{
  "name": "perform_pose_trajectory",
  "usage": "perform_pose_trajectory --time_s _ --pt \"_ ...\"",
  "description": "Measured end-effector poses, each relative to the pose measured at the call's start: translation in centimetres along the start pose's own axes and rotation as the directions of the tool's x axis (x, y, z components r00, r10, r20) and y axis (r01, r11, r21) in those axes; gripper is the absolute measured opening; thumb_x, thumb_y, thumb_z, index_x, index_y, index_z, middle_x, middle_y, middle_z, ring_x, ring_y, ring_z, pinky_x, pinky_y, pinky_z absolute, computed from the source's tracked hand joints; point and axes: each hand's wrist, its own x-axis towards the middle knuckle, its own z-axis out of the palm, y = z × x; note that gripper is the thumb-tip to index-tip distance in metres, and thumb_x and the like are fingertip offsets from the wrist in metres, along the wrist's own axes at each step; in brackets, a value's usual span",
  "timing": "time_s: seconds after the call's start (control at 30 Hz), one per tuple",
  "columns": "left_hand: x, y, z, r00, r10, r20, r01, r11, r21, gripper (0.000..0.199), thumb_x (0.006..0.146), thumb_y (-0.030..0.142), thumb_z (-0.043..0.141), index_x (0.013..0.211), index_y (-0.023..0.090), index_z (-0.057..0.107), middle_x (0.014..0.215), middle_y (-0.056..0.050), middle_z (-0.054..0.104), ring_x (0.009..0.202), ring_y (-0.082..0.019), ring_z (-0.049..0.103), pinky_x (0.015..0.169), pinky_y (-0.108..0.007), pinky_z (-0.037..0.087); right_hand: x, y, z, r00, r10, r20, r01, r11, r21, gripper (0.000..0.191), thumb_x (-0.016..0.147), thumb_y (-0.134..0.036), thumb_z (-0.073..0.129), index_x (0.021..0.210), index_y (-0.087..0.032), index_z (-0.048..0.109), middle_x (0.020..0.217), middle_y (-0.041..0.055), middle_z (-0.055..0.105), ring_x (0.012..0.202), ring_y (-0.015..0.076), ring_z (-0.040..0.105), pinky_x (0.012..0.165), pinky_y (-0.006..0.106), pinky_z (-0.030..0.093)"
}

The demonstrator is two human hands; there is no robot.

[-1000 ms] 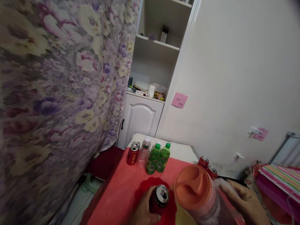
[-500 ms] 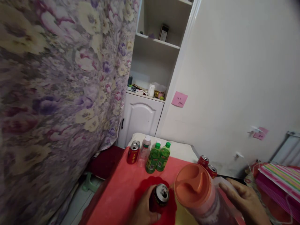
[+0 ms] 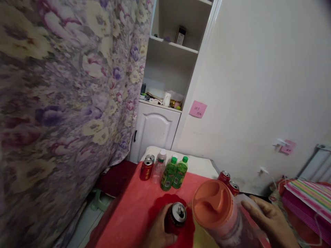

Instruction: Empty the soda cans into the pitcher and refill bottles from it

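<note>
Honestly, nothing's visibly shifting: the left hand (image 3: 159, 230) is curling its fingers round an opened dark-red metal can (image 3: 177, 220) over a scalloped red mat (image 3: 168, 200), the right hand (image 3: 271, 217) is gripping a translucent orange-lidded plastic jug (image 3: 229, 225), so pouring's apparently continuing.

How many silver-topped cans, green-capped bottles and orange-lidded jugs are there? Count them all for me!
Silver-topped cans: 5
Green-capped bottles: 2
Orange-lidded jugs: 1
Total: 8
</note>
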Motion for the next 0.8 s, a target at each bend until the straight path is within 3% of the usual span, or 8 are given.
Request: perform_pose_trajectory --time_s 0.37,0.5,0.67,0.8 --pt "-0.5 1.2 0.0 0.999 -0.023 0.043 0.023 1.000 -0.013 0.083 0.046 -0.002 0.062 0.125 0.021 0.061 0.132 -0.010 0.072 0.134 -0.038 0.058 0.117 -0.048 0.039 -0.1 1.7 1.0 0.999 0.035 0.011 -0.036 0.988 0.152 0.039 0.073 -0.061 0.075 0.065 -0.023 0.072 0.067 -0.0016 0.071 0.070 0.0212 0.064 0.065 0.026 0.053" --pt "-0.5 1.8 0.1 0.998 -0.058 0.029 0.058 0.998 -0.015 0.081 0.046 -0.001 0.063 0.124 0.019 0.060 0.132 -0.011 0.072 0.133 -0.039 0.058 0.117 -0.049 0.039 -0.1 3.3 1.6 0.998 0.063 -0.009 -0.060 0.982 0.181 0.040 0.071 -0.062 0.077 0.067 -0.023 0.073 0.068 -0.0017 0.071 0.071 0.0206 0.065 0.066 0.024 0.053" --pt "-0.4 2.2 0.3 0.999 -0.015 0.051 0.019 0.996 -0.083 0.078 0.045 0.000 0.064 0.120 0.021 0.063 0.127 -0.010 0.074 0.128 -0.038 0.061 0.113 -0.049 0.041 -0.2 5.8 2.5 0.997 0.064 -0.047 -0.060 0.994 0.091 0.045 0.069 -0.069 0.074 0.069 -0.023 0.076 0.071 0.0006 0.072 0.079 0.0243 0.067 0.072 0.026 0.054" --pt "-0.7 2.7 0.3 0.998 -0.005 0.062 0.012 0.993 -0.114 0.079 0.046 0.004 0.068 0.124 0.020 0.062 0.130 -0.012 0.072 0.129 -0.039 0.060 0.114 -0.050 0.039 -0.3 7.5 3.4 0.996 0.090 0.006 -0.090 0.987 0.134 0.045 0.070 -0.069 0.073 0.069 -0.024 0.076 0.072 0.0024 0.071 0.081 0.0266 0.067 0.071 0.029 0.056"
